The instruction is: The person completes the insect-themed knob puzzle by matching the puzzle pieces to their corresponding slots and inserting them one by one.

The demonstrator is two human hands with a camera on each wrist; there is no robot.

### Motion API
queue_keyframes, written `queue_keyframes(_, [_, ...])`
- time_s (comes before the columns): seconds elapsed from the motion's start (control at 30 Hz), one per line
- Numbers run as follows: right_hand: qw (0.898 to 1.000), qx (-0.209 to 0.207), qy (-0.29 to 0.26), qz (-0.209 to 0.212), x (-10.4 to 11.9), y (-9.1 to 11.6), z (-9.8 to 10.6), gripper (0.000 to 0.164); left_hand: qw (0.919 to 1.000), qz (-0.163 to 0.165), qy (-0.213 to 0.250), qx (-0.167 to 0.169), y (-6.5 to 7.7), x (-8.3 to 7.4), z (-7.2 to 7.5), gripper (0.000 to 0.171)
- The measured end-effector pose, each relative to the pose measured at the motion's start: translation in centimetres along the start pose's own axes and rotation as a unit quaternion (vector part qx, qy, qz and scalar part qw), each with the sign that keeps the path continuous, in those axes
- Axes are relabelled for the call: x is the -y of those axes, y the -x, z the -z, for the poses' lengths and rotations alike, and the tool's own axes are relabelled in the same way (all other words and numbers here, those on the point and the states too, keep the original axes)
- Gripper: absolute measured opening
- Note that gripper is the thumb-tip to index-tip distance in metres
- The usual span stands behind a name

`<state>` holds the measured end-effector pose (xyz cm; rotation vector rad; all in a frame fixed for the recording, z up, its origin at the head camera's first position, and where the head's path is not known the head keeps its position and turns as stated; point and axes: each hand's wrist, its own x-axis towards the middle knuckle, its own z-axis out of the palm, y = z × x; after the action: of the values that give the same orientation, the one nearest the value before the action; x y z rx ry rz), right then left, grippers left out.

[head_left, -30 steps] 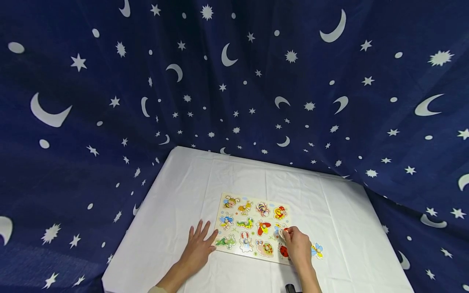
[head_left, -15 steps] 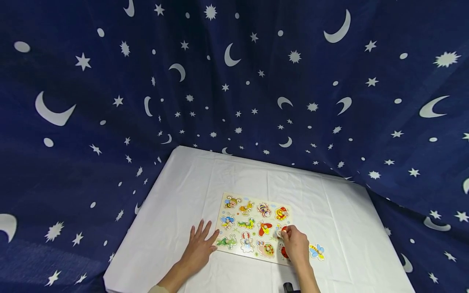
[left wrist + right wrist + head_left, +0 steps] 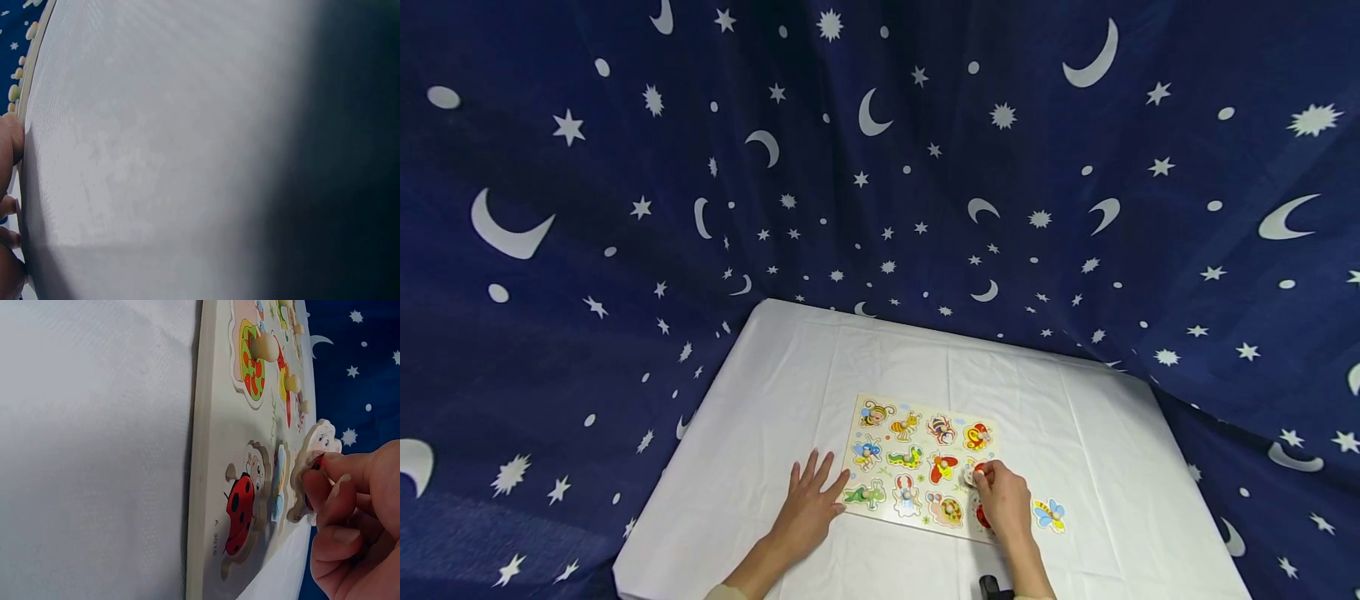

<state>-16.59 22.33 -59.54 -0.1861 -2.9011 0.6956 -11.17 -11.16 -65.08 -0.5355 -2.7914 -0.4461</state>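
In the head view a wooden insect peg puzzle board (image 3: 887, 509) lies on the table. My right hand (image 3: 1009, 504) pinches a ladybug puzzle piece (image 3: 310, 447) at its red knob. That piece is held tilted over the board's right side, near a recess with a blue and yellow picture (image 3: 279, 481). Beside it, the corner recess shows a printed ladybug (image 3: 240, 512). My left hand (image 3: 805, 507) lies with spread fingers at the board's left edge, its fingertips touching or very near it. A dragonfly piece (image 3: 1049, 516) rests on the cloth right of the board.
A white cloth (image 3: 775, 375) covers the table. Other knobbed insect pieces, such as a caterpillar (image 3: 906, 457) and a spider (image 3: 939, 430), sit in the board. A dark blue curtain (image 3: 820, 242) with moons and stars hangs behind. A black object (image 3: 990, 587) shows beside the right wrist.
The head view has shifted slightly. My right hand stays over the same part of the board with the ladybug piece, moving barely at all. The left hand has not visibly moved.
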Motion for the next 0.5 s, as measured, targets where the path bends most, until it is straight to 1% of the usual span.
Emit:
queue_keyframes(0.17, [1.000,0.003,0.011,-0.016,0.0,0.0,0.0,0.018,1.0000,-0.003,-0.006,0.000,0.1,-0.1,0.0,0.048])
queue_keyframes(0.27, [0.999,0.021,0.023,-0.035,-0.2,0.1,0.6,0.021,1.0000,-0.004,-0.005,0.002,0.0,-0.1,0.0,0.049])
queue_keyframes(0.37, [0.996,0.054,0.036,-0.060,-0.5,0.2,1.4,0.023,1.0000,-0.003,-0.004,0.008,-0.1,-0.1,0.0,0.050])
queue_keyframes(0.5, [0.987,0.116,0.061,-0.091,-0.9,0.7,2.5,0.023,0.9998,0.006,-0.002,0.021,-0.2,0.0,-0.1,0.050])
